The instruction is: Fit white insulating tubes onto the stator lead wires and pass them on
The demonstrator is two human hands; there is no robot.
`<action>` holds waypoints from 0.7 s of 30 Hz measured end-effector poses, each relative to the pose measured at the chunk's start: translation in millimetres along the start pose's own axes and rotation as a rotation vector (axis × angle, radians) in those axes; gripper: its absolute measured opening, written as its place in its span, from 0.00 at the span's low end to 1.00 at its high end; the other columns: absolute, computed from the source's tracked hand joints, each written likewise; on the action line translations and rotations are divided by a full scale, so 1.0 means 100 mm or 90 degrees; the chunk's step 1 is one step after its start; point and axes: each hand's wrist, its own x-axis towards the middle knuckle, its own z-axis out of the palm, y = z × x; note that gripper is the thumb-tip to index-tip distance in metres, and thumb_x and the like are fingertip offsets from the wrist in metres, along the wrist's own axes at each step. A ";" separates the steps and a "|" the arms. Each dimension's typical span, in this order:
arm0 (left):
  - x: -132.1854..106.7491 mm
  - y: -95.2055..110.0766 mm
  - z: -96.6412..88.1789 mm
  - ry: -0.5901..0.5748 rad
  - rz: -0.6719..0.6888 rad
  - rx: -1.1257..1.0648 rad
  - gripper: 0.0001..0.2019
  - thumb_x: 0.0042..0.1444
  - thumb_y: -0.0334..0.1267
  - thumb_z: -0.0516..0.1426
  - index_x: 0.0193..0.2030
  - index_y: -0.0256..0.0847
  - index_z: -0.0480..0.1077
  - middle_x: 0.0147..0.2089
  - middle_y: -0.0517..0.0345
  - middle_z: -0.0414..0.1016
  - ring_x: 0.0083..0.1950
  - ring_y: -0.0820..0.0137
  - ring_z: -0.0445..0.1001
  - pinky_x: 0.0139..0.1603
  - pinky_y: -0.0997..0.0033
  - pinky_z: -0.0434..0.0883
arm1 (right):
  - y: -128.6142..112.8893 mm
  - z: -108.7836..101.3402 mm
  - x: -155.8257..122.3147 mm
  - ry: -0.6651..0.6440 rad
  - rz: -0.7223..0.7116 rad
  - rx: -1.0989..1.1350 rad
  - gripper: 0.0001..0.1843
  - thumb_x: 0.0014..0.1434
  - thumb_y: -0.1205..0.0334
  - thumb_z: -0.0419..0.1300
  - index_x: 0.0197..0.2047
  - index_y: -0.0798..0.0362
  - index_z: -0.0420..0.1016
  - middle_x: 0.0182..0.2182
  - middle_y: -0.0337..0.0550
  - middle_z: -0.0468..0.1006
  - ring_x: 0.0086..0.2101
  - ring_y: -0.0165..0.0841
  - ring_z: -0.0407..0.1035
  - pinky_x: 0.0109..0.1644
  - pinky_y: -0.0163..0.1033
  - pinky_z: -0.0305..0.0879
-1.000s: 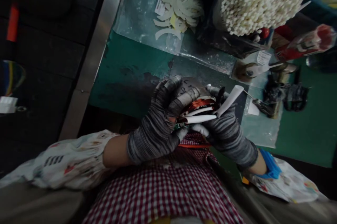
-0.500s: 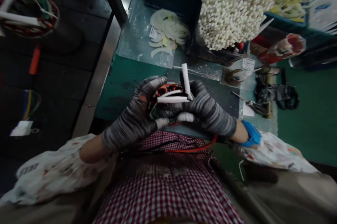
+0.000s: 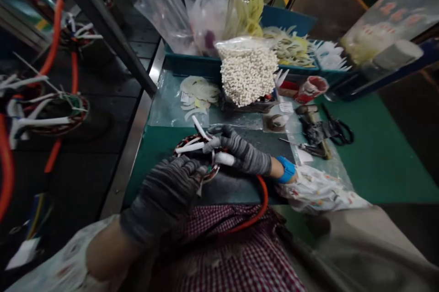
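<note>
A motor stator point(image 3: 187, 142) with copper windings stands at the bench's near edge, its body mostly hidden behind my hands. White sleeves point(image 3: 190, 147) stick out of its top, and an orange cable point(image 3: 264, 193) curves from its right side towards my lap. My left hand point(image 3: 168, 191), in a grey striped glove, is closed over the near left rim. On the right, my gloved right hand point(image 3: 240, 148) grips the stator's rim, its fingertips at the base of the white sleeves. The thumb of that hand wears a white covering.
Behind the stator lie a plastic bag with pale curved strips point(image 3: 200, 91) and a bundle of thin white tubes point(image 3: 248, 75). Scissors point(image 3: 338, 130), a hammer point(image 3: 308, 116) and a small roll point(image 3: 276, 121) lie to the right. Other stators point(image 3: 63, 111) stand left, past the metal edge point(image 3: 133, 141).
My view has tilted up, showing more of the bench and floor. My left hand has shifted to the stator's near side, and my right fingers have moved onto the white sleeves.
</note>
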 end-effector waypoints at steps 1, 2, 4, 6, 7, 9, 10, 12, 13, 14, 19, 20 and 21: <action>0.01 0.06 0.00 0.004 0.013 0.062 0.14 0.71 0.34 0.54 0.44 0.42 0.84 0.42 0.46 0.87 0.40 0.52 0.85 0.40 0.48 0.85 | -0.02 -0.06 -0.05 0.038 0.017 -0.037 0.12 0.73 0.51 0.65 0.55 0.41 0.84 0.56 0.47 0.81 0.62 0.44 0.72 0.68 0.58 0.74; 0.01 0.13 0.00 0.011 0.023 0.138 0.15 0.70 0.33 0.55 0.42 0.40 0.85 0.40 0.44 0.87 0.38 0.52 0.85 0.34 0.51 0.84 | -0.02 -0.14 -0.11 0.101 0.032 -0.089 0.12 0.71 0.51 0.67 0.55 0.41 0.84 0.57 0.47 0.79 0.62 0.45 0.71 0.68 0.59 0.73; -0.03 0.25 0.00 0.018 0.023 0.261 0.16 0.67 0.27 0.54 0.44 0.34 0.86 0.41 0.40 0.88 0.38 0.52 0.87 0.30 0.56 0.83 | 0.03 -0.35 -0.22 0.269 0.062 -0.238 0.11 0.69 0.53 0.69 0.54 0.40 0.85 0.55 0.46 0.78 0.58 0.46 0.73 0.67 0.62 0.72; -0.11 0.30 -0.02 0.024 0.025 0.300 0.21 0.65 0.20 0.51 0.51 0.30 0.85 0.48 0.36 0.88 0.43 0.53 0.89 0.33 0.60 0.83 | 0.18 -0.59 -0.29 0.412 0.087 -0.396 0.10 0.65 0.53 0.72 0.50 0.42 0.86 0.52 0.47 0.79 0.55 0.48 0.73 0.67 0.66 0.68; -0.15 0.30 -0.03 0.012 0.034 0.293 0.23 0.65 0.19 0.49 0.54 0.31 0.84 0.52 0.37 0.88 0.46 0.54 0.89 0.36 0.61 0.84 | 0.27 -0.71 -0.30 0.451 0.099 -0.453 0.11 0.63 0.52 0.74 0.47 0.43 0.86 0.51 0.47 0.79 0.55 0.49 0.72 0.69 0.68 0.65; -0.22 0.23 -0.08 0.000 0.063 0.260 0.26 0.67 0.19 0.47 0.57 0.34 0.83 0.55 0.41 0.88 0.49 0.57 0.89 0.36 0.64 0.83 | 0.45 -0.89 -0.26 0.472 0.129 -0.493 0.16 0.54 0.50 0.81 0.43 0.45 0.86 0.53 0.49 0.80 0.59 0.53 0.68 0.72 0.72 0.56; -0.24 0.19 -0.10 -0.002 0.075 0.246 0.25 0.68 0.20 0.47 0.57 0.36 0.83 0.55 0.43 0.88 0.49 0.58 0.89 0.36 0.64 0.83 | 0.54 -0.94 -0.23 0.471 0.146 -0.492 0.20 0.50 0.49 0.84 0.41 0.46 0.86 0.55 0.50 0.80 0.60 0.54 0.66 0.74 0.73 0.52; -0.26 0.10 -0.14 -0.006 0.079 0.218 0.24 0.68 0.21 0.49 0.57 0.39 0.83 0.54 0.49 0.89 0.50 0.60 0.89 0.42 0.64 0.83 | 0.64 -0.99 -0.15 0.474 0.175 -0.481 0.23 0.43 0.48 0.87 0.36 0.48 0.84 0.57 0.50 0.80 0.63 0.56 0.63 0.75 0.73 0.47; -0.26 0.06 -0.15 -0.003 0.071 0.201 0.23 0.68 0.20 0.50 0.57 0.40 0.83 0.54 0.51 0.89 0.50 0.62 0.88 0.46 0.64 0.84 | 0.66 -0.99 -0.12 0.483 0.180 -0.471 0.23 0.42 0.49 0.87 0.34 0.48 0.83 0.56 0.50 0.80 0.63 0.56 0.62 0.76 0.73 0.47; -0.26 0.03 -0.15 0.003 0.063 0.183 0.23 0.69 0.20 0.50 0.56 0.41 0.83 0.54 0.53 0.89 0.51 0.63 0.88 0.49 0.64 0.83 | 0.65 -0.97 -0.10 0.492 0.176 -0.457 0.22 0.43 0.51 0.87 0.32 0.48 0.82 0.54 0.49 0.80 0.62 0.55 0.63 0.76 0.72 0.48; -0.19 -0.09 -0.06 0.032 0.039 0.110 0.24 0.72 0.22 0.48 0.54 0.46 0.83 0.51 0.59 0.89 0.49 0.66 0.85 0.51 0.65 0.81 | 0.12 -0.76 -0.17 0.492 0.096 -0.336 0.07 0.62 0.57 0.74 0.38 0.41 0.80 0.43 0.42 0.82 0.49 0.44 0.77 0.64 0.60 0.74; -0.17 -0.13 -0.02 0.038 0.031 0.092 0.23 0.73 0.24 0.48 0.52 0.48 0.83 0.49 0.60 0.89 0.48 0.65 0.85 0.49 0.63 0.80 | -0.06 -0.71 -0.19 0.526 0.087 -0.284 0.05 0.64 0.58 0.72 0.39 0.41 0.80 0.42 0.41 0.82 0.47 0.44 0.79 0.60 0.59 0.78; -0.15 -0.16 0.02 0.044 0.025 0.071 0.22 0.74 0.26 0.48 0.50 0.50 0.83 0.47 0.61 0.89 0.47 0.63 0.84 0.48 0.62 0.79 | -0.25 -0.67 -0.21 0.558 0.108 -0.226 0.04 0.66 0.58 0.71 0.41 0.40 0.80 0.42 0.40 0.83 0.46 0.43 0.80 0.57 0.58 0.80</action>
